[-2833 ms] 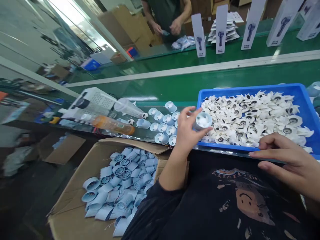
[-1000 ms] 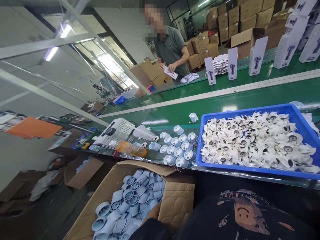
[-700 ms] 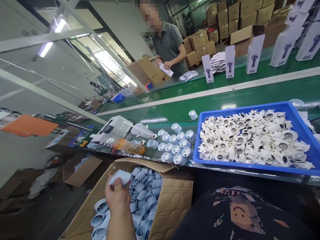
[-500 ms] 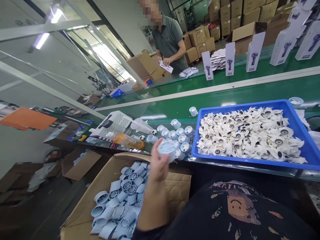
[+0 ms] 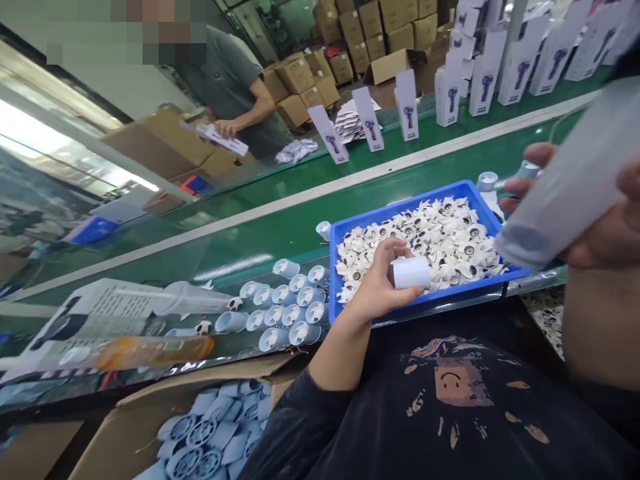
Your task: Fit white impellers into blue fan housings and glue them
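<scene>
My left hand (image 5: 376, 285) is closed on a pale blue ring-shaped housing (image 5: 410, 272), held just over the near left corner of a blue tray (image 5: 334, 267). The tray is full of white fan impellers (image 5: 440, 233). My right hand (image 5: 603, 230) is raised at the far right, close to the camera, with its fingers wrapped round a large, blurred, translucent pale bottle (image 5: 565, 190). Several more pale blue housings (image 5: 285, 307) stand in rows on the table left of the tray.
A cardboard box (image 5: 120, 433) of loose housings (image 5: 200, 440) sits at the lower left. An orange bottle (image 5: 150, 352) and a printed leaflet (image 5: 95, 313) lie on the table. Beyond is a green conveyor belt (image 5: 250, 227) with upright white product boxes (image 5: 406, 107). A co-worker (image 5: 235, 87) handles paper.
My left hand took a housing out of the cardboard box and carried it right to the tray's corner. My right hand has come into view holding the translucent bottle. The camera swung right.
</scene>
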Available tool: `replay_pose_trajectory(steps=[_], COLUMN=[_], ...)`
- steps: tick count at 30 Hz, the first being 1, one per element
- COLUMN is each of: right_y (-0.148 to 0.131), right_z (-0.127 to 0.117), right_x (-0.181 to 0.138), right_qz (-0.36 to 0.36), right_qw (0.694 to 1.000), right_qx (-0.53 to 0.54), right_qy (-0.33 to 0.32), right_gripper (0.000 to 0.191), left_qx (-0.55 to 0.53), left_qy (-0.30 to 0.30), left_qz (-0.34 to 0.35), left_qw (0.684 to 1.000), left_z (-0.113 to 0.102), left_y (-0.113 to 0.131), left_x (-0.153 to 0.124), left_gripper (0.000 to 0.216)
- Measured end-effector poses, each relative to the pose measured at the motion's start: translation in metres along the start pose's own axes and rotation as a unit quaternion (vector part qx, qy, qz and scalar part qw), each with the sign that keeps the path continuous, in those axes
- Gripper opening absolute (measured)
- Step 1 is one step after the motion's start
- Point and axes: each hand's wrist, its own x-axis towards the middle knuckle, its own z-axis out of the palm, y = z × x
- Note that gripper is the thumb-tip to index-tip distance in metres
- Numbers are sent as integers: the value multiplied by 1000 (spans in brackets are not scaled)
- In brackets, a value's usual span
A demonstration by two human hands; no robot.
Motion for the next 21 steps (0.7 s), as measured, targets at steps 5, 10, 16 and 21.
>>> replay_pose_trajectory(steps=[5, 10, 16, 21], right_y=[-13, -18, -24, -23], right_z=[47, 52, 52, 63], right_x=[-8, -7, -10, -19], right_qz=[-114, -118, -101, -59], right_qw=[984, 991, 991, 997], right_qx=[108, 24, -7, 23], right_qy=[-86, -57, -85, -52], right_gripper=[45, 71, 65, 73], left_qx=[118, 209, 247, 265], left_qy=[-33, -5, -41, -21], left_qz=[91, 196, 207, 186], left_qw=[988, 958, 946, 946], left_z=[20, 41, 57, 63], left_y=[16, 24, 35, 37], left_x=[12, 15, 11, 5], left_gripper=[42, 48, 47, 34])
